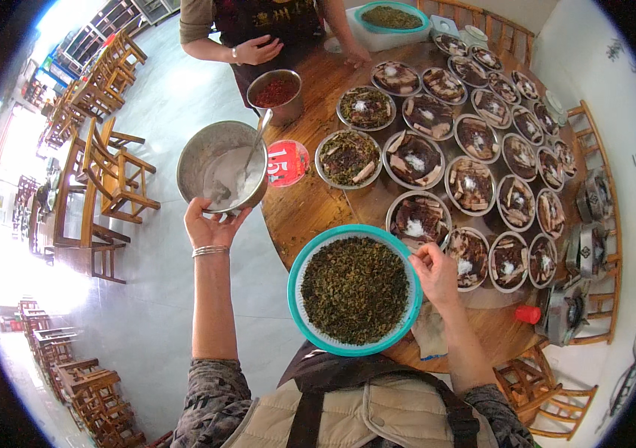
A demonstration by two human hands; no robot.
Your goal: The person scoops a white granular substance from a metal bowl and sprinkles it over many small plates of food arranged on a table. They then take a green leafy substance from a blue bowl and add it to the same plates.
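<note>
My left hand (217, 227) holds a metal bowl (189, 162) from its near side, over the floor beside the table. White granules and a metal spoon (260, 134) are in that bowl. With its fingers on the right rim, my right hand (435, 271) grips a turquoise plastic basket (298, 269) full of chopped dark green preserved vegetable (356, 291). Many round metal bowls stand on the table to the right, most with sliced meat (414, 159) and a white heap on top. Two of them, one at the back (366, 108) and one nearer (349, 159), also hold chopped greens.
A round wooden table (290, 215) bears a metal pot of red chili (276, 95), a red numbered disc (288, 163) and a red cup (528, 314). Across it, a person's hand (358, 55) rests near another turquoise basket (390, 17). Wooden chairs (119, 168) stand at left; burners (567, 313) at right.
</note>
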